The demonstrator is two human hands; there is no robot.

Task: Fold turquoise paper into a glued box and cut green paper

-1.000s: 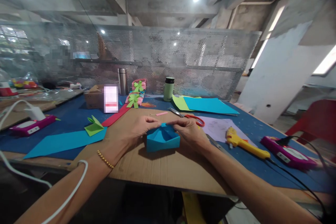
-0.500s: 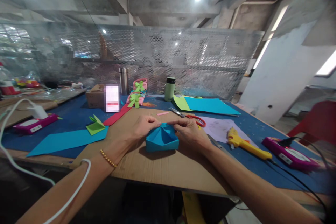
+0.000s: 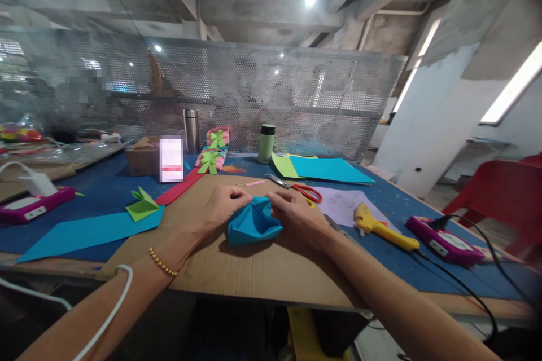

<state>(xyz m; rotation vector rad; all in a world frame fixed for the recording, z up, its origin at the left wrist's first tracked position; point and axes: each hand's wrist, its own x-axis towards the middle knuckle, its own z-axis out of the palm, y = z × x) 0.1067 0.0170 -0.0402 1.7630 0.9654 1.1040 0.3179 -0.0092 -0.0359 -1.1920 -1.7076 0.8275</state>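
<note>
A folded blue paper box (image 3: 253, 228) rests over the brown cardboard sheet (image 3: 254, 276), its far rim pinched in on both sides. My left hand (image 3: 226, 207) is closed on its far left edge, thumb and fingers pressed together. Opposite it, my right hand (image 3: 296, 211) pinches the far right edge. The box leans unevenly, with creased walls folding inward. Just beyond the hands lie a small pink strip (image 3: 255, 183) and scissors (image 3: 305, 190) with red handles.
To the right are a yellow glue gun (image 3: 385, 228) with a black cable and a purple power strip (image 3: 444, 241). Blue paper (image 3: 93, 231) and a green folded piece (image 3: 143, 206) lie left. A green bottle (image 3: 266, 144) and steel flask (image 3: 191, 131) stand at the back.
The blue box has gone from squared and open to twisted, its rim squeezed inward between my hands. My right hand has drawn closer to my left. The whole view has shifted slightly.
</note>
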